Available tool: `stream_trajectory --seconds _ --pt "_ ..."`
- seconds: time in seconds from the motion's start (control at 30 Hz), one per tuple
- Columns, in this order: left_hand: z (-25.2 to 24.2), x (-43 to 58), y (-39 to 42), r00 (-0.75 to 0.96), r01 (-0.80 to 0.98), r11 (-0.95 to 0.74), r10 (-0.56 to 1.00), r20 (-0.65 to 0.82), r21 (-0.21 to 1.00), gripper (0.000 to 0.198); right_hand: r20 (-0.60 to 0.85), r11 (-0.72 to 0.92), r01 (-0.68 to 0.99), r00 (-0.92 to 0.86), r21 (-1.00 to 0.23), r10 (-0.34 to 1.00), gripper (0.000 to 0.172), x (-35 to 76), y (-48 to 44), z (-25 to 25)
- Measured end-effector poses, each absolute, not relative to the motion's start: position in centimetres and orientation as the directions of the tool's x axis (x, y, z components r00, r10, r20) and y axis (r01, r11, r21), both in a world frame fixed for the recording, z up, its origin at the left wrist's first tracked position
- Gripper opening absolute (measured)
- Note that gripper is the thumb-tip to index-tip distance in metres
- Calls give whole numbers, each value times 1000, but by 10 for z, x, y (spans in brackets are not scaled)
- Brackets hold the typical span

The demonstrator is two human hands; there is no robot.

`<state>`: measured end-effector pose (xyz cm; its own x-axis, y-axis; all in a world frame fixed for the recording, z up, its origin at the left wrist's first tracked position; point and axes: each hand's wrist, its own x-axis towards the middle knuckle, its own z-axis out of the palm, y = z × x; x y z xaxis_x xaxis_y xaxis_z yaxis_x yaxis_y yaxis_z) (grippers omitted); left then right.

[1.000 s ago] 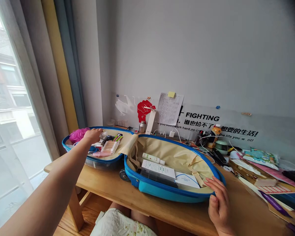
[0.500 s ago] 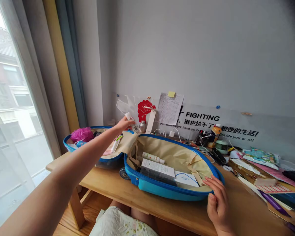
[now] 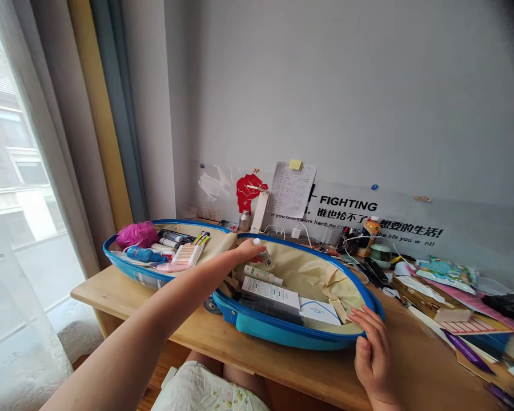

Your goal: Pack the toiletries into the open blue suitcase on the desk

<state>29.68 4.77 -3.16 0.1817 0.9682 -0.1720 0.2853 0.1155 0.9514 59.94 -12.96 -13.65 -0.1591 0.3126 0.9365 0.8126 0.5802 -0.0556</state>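
An open blue suitcase (image 3: 291, 341) with a beige lining lies on the wooden table. My left hand (image 3: 249, 250) grips a small clear bottle (image 3: 266, 258) with a white cap, over the back left of the right half. Below it lie a pale tube (image 3: 263, 275), a white printed box (image 3: 270, 292) and a white box with a blue line (image 3: 319, 311). My right hand (image 3: 372, 348) rests on the right rim, fingers spread and holding nothing. In the left half are a pink mesh sponge (image 3: 137, 234), a blue item (image 3: 143, 254) and cotton swabs (image 3: 188, 255).
Behind the suitcase stand a metallic bottle (image 3: 244, 220) and a white power strip (image 3: 260, 212). An orange bottle (image 3: 369, 234), a green jar (image 3: 381, 255), cables, papers and a purple item (image 3: 466, 351) crowd the right side of the table (image 3: 415, 365).
My left hand has moved right and down with the bottle, from behind the hinge to over the right half. My right hand remains on the rim. The view has shifted slightly.
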Motion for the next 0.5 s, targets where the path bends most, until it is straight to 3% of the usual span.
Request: stream_trajectory --seconds 0.3,0.5 --pt "-40 294 55 214 180 241 937 -277 954 22 938 581 812 -156 -56 308 36 596 -131 -134" --pt "-46 292 62 168 273 195 955 -246 942 24 933 583 809 -146 -79 328 36 596 -132 -134"
